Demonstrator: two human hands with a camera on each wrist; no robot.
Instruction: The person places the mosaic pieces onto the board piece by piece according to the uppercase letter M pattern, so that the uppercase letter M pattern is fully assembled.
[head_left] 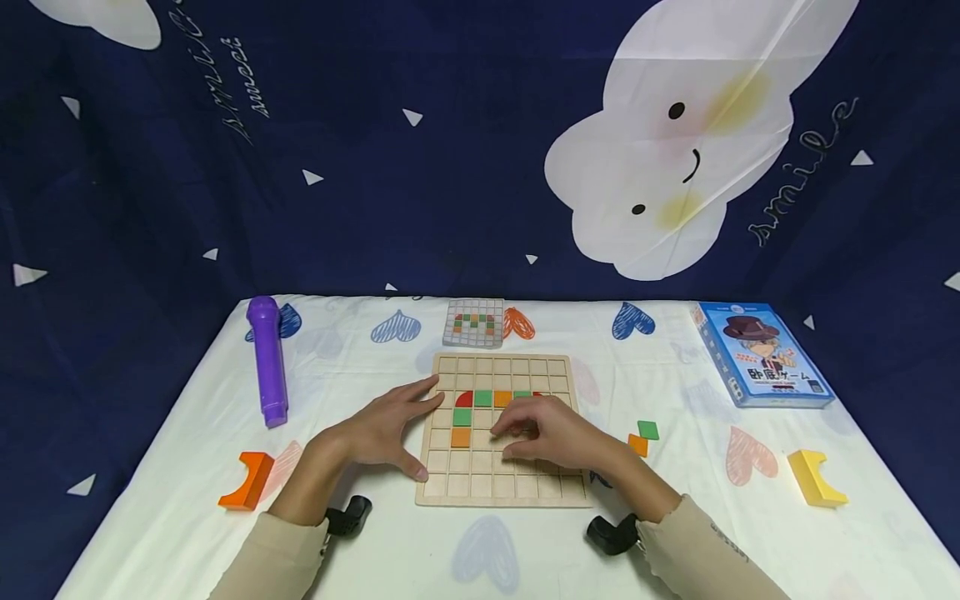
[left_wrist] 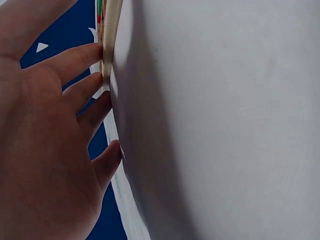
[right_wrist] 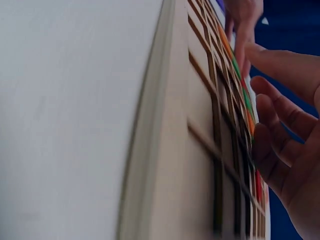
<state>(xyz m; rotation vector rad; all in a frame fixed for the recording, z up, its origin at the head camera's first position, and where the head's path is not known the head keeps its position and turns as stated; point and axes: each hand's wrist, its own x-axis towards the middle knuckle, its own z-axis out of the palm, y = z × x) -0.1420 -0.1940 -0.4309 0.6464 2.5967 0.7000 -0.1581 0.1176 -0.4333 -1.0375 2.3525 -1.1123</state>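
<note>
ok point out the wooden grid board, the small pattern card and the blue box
Wooden grid board (head_left: 482, 461): head view, a bare cell.
Small pattern card (head_left: 473, 323): head view, its middle.
Blue box (head_left: 767, 354): head view, top face.

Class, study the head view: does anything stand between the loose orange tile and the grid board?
Yes: the right forearm lies across the direct way from the orange tile leftward to the grid board. Nothing else visible is between them.

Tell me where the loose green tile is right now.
In the head view, the loose green tile lies on the cloth right of the wooden grid board, just beyond the loose orange tile.
</note>
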